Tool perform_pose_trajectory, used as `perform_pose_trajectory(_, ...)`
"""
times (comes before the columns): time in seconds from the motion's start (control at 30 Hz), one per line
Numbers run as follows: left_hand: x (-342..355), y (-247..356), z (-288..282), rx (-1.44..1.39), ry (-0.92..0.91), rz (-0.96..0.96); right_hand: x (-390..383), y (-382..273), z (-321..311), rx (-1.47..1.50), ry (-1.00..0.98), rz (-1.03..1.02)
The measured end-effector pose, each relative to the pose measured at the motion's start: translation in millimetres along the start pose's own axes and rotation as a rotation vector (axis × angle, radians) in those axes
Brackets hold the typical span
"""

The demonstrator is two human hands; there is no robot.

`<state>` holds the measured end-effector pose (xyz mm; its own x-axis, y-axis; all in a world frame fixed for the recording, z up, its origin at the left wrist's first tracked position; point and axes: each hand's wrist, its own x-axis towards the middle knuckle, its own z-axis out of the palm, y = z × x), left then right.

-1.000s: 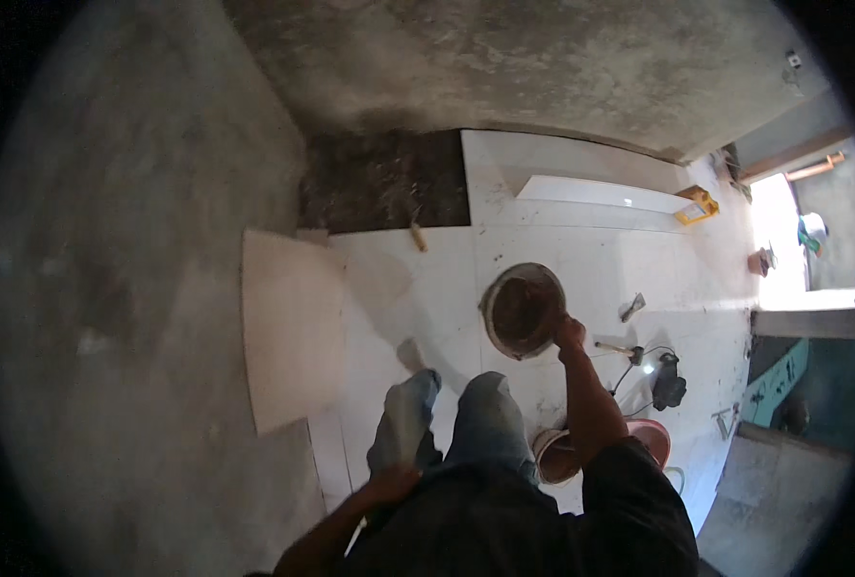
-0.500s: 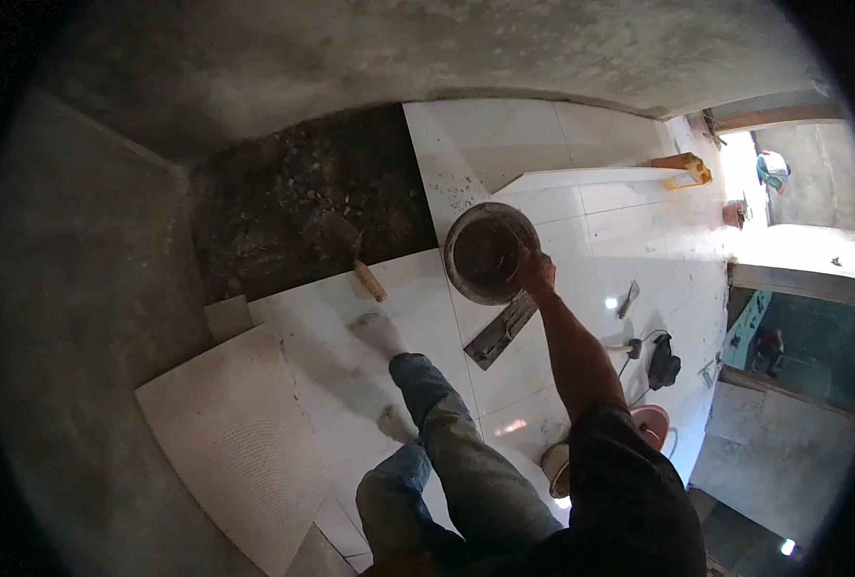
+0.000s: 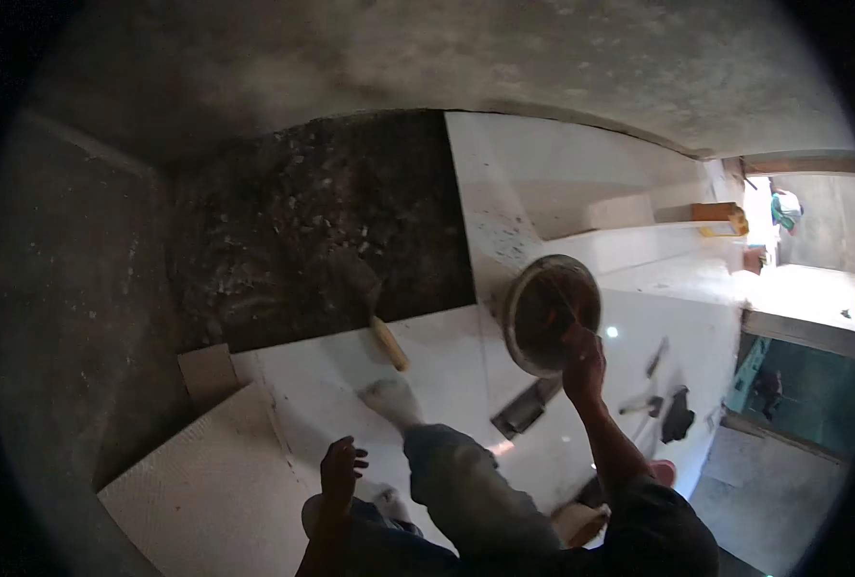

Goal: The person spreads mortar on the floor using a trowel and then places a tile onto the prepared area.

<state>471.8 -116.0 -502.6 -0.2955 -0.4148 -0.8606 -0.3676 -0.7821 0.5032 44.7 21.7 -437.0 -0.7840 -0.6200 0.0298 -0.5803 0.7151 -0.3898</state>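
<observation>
My right hand (image 3: 583,365) grips the wire handle of a round bucket (image 3: 526,303), brown inside, held over the white tiled floor. My left hand (image 3: 341,466) hangs empty near my knee, fingers apart. A trowel with a wooden handle (image 3: 389,343) lies on the edge of the dark, rubble-strewn untiled patch (image 3: 312,212), its blade in that patch. A dark flat tool (image 3: 519,413) lies on the tiles below the bucket.
Concrete walls (image 3: 447,53) bound the room. A loose tile (image 3: 187,500) lies at lower left. A tile strip beside a yellow box (image 3: 716,216), small tools (image 3: 678,413) and a red tub (image 3: 663,471) are right. A person (image 3: 785,210) is beyond the bright doorway.
My legs and view have shifted toward the untiled patch, which now shows larger. The bucket has moved with my right hand. My left hand has come back into view with fingers apart.
</observation>
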Motion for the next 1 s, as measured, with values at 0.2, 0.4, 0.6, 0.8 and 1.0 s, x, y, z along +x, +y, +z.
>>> perform_pose_trajectory(0.2,116.5,1.7,-25.2,0.017,0.104,0.181,6.6,16.7,38.5,-0.040,0.309,-0.035)
perform_pose_trajectory(0.4,154.1,-10.5,-33.6,0.127,0.260,0.293,20.2,46.9,0.7,-0.065,0.225,0.151)
perform_pose_trajectory(0.6,153.2,-20.0,-21.9,0.061,0.231,0.244,30.5,31.2,0.4,-0.114,0.330,0.043)
perform_pose_trajectory(0.8,165.3,-45.3,-17.8,0.207,0.151,0.337,-25.8,-36.6,126.7,0.472,-0.150,-0.028)
perform_pose_trajectory(1.0,167.2,-37.3,-29.6,0.229,0.153,0.165,-33.7,3.0,284.8,-0.256,-0.249,0.019)
